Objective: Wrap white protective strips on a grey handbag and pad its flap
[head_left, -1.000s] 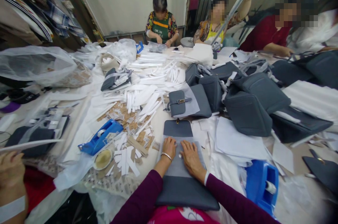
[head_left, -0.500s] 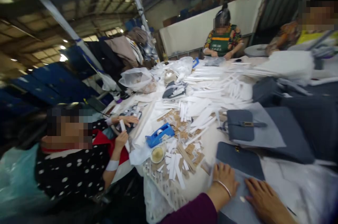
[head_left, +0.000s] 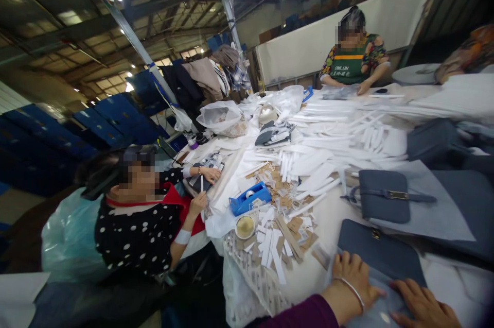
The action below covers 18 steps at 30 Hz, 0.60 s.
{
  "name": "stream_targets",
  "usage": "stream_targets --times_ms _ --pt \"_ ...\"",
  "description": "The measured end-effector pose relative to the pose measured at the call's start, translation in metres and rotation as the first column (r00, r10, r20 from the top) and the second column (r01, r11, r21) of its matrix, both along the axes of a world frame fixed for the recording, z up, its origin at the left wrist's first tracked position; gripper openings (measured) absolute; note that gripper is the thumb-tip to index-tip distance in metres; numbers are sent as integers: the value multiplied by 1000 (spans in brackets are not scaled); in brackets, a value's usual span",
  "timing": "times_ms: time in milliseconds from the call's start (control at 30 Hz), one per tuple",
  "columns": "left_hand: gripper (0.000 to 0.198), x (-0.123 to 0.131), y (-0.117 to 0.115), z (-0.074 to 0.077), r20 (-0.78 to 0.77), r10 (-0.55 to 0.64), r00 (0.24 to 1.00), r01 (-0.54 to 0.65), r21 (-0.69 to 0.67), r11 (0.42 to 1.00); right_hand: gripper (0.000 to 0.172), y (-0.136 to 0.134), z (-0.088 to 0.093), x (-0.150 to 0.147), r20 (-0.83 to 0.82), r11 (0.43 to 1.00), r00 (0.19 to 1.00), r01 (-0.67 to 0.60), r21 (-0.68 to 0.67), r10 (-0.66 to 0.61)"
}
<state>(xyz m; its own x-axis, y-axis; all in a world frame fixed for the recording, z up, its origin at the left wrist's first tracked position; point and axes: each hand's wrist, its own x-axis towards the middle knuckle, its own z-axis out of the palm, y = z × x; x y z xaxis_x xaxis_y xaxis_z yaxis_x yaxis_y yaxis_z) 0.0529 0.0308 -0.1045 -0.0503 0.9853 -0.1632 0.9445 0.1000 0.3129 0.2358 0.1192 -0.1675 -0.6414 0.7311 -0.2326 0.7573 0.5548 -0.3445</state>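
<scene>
A dark blue-grey bag (head_left: 380, 245) with a small gold clasp lies on the table at the lower right. Its near part is covered by a thin translucent sheet (head_left: 380, 312). My left hand (head_left: 353, 276), with a silvery bangle on its wrist, rests flat on the sheet's left side, fingers stretched out. To its right my right hand (head_left: 424, 302) lies on the same sheet with its fingers spread. Just beyond is a second blue-grey bag (head_left: 382, 196), with a strap and gold buckle, on another translucent sheet (head_left: 443, 220).
A blue tape dispenser (head_left: 250, 198), a round tub (head_left: 244, 226) and scattered paper and card strips (head_left: 274, 251) lie left of my hands. A co-worker in polka dots (head_left: 131, 235) sits at the left. Another co-worker in a green apron (head_left: 349, 63) works across the table.
The view has swung left, so the scene sits farther right in the picture. Both my hands remain on the sheet over the bag.
</scene>
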Motion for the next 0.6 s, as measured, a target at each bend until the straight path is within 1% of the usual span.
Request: stream_targets --times_ms 67,167,200,267,367,600 --pt "58 0 3 6 -16 -3 1000 3 -25 1000 44 0 25 -8 73 998 997 -19 -62 23" --pt "59 2 7 21 -43 7 999 -10 -70 997 43 -5 72 -22 164 992 985 -36 -120 56" --pt "56 2 8 25 -56 15 998 -19 -74 997 45 -5 85 -26 189 990 981 -28 -136 53" --pt "51 2 12 28 -78 13 997 -19 -82 996 50 -4 103 -33 220 986 974 -14 -168 51" --pt "49 0 17 26 -100 5 995 -13 -78 997 54 -1 113 -36 219 985 975 0 -171 38" --pt "40 -1 19 28 -120 -2 993 -6 -67 998 57 -3 115 -28 149 990 988 -10 -141 31"
